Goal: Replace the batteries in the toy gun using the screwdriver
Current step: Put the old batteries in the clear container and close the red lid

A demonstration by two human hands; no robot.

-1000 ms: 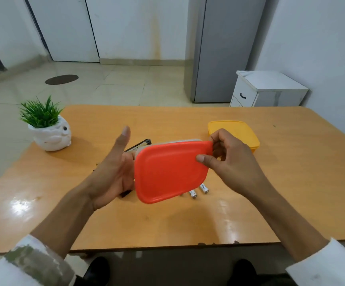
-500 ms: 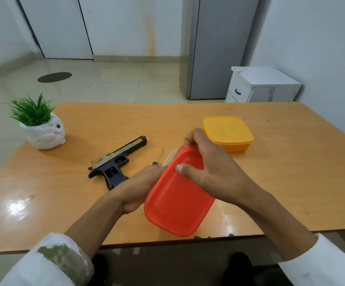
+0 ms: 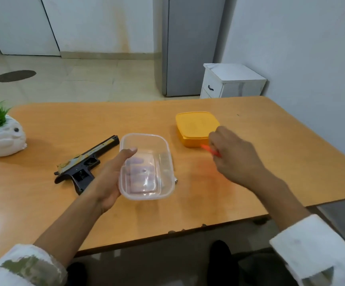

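Note:
A black and gold toy gun [image 3: 89, 162] lies on the wooden table [image 3: 270, 151], left of centre. My left hand [image 3: 107, 182] grips a clear plastic box [image 3: 166, 153] from its left side and underneath; the box has no lid on and looks empty. My right hand [image 3: 235, 159] is off to the right, shut on the red lid [image 3: 209, 150], which shows only as a thin blurred edge. The metal end of a battery [image 3: 175, 180] peeks out beside the clear box. The screwdriver is hidden from view.
A yellow lidded box [image 3: 196, 126] stands just beyond my right hand. A white pot with a green plant [image 3: 2, 139] sits at the table's left end. A white cabinet [image 3: 231, 81] and a grey fridge [image 3: 188, 48] stand behind the table.
The red lid has come off the clear box. My right hand carried it to the right, towards the yellow box, while my left hand kept hold of the clear box.

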